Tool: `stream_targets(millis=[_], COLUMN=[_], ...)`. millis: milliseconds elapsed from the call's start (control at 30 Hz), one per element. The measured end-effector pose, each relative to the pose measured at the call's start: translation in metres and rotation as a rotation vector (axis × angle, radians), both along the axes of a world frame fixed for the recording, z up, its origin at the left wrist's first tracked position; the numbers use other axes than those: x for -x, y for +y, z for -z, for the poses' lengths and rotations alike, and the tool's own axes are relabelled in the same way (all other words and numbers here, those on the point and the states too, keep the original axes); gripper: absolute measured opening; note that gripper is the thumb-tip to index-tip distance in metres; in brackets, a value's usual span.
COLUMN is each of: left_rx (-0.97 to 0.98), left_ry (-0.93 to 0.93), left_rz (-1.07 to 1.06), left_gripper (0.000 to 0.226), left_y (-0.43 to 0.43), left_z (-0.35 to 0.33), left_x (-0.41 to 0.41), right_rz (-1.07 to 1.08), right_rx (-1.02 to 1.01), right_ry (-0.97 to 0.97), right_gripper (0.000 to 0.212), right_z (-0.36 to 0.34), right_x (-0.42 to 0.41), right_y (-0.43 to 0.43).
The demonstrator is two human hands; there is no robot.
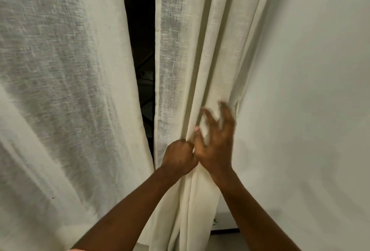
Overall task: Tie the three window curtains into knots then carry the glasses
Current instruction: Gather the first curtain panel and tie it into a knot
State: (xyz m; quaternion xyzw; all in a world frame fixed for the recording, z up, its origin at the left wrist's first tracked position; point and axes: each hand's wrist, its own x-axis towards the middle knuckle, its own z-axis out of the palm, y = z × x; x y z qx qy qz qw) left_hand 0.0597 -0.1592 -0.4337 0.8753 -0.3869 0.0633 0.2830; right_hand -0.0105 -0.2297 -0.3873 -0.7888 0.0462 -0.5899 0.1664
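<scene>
A cream linen curtain hangs in folds at the middle of the view, bunched at waist height. My left hand grips the gathered folds in a fist. My right hand lies right beside it against the cloth, fingers spread and blurred, curling over the folds on the right side. A second cream curtain hangs to the left, loose and untied. No glasses are in view.
A dark window gap shows between the two curtains. A plain white wall fills the right side. A dark strip of floor edge shows low down beside the bunched curtain.
</scene>
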Motion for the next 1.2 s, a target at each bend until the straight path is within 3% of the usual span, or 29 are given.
stream_targets(millis=[100, 167, 233, 367, 500, 600, 733, 833, 900, 1033, 1100, 1200], left_rx=[0.012, 0.011, 0.009, -0.008, -0.015, -0.012, -0.036, 0.178, 0.417, 0.755, 0.788, 0.705], left_ry=[0.000, 0.000, -0.016, -0.072, -0.080, -0.098, -0.336, -0.363, -0.263, 0.294, 0.479, 0.674], left_rz=[-0.007, -0.008, 0.001, 0.026, 0.115, 0.123, 0.406, 0.411, 0.266, 0.004, 0.053, 0.265], left_gripper=[0.032, 0.029, 0.028, 0.029, 0.035, 0.036, 0.028, 0.026, 0.032, 0.058, 0.077, 0.105], left_y=[0.005, 0.006, 0.005, 0.001, -0.005, -0.004, 0.016, 0.045, 0.057, 0.046, 0.038, 0.031], left_z=[0.004, 0.003, 0.003, 0.003, 0.004, 0.007, 0.029, 0.061, 0.069, 0.033, 0.015, -0.006], left_x=[0.006, 0.011, 0.014, 0.020, 0.032, 0.034, 0.035, 0.045, 0.052, 0.035, 0.024, 0.022], right_rz=[0.065, 0.021, -0.173, -0.552, -0.487, -0.305, -0.217, -0.211, -0.225, -0.321, -0.409, -0.595], right_rx=[-0.254, -0.516, -0.692, -0.718, -0.846, -0.894, -0.978, -0.955, -0.972, -1.002, -0.988, -0.942], right_ry=[-0.156, -0.065, 0.127, 0.394, 0.505, 0.468, 0.385, 0.395, 0.389, 0.394, 0.422, 0.457], right_gripper=[0.067, 0.080, 0.088, 0.088, 0.086, 0.066, 0.019, 0.011, 0.019, 0.023, 0.025, 0.048], right_z=[-0.017, -0.021, -0.015, 0.000, 0.007, 0.001, -0.003, 0.003, 0.007, 0.007, 0.009, 0.019], right_x=[0.004, 0.005, 0.007, 0.011, 0.007, 0.004, 0.007, 0.015, 0.021, 0.023, 0.023, 0.024], right_y=[-0.020, -0.032, -0.040, -0.032, 0.000, 0.007, -0.005, -0.004, 0.000, 0.009, 0.014, 0.018])
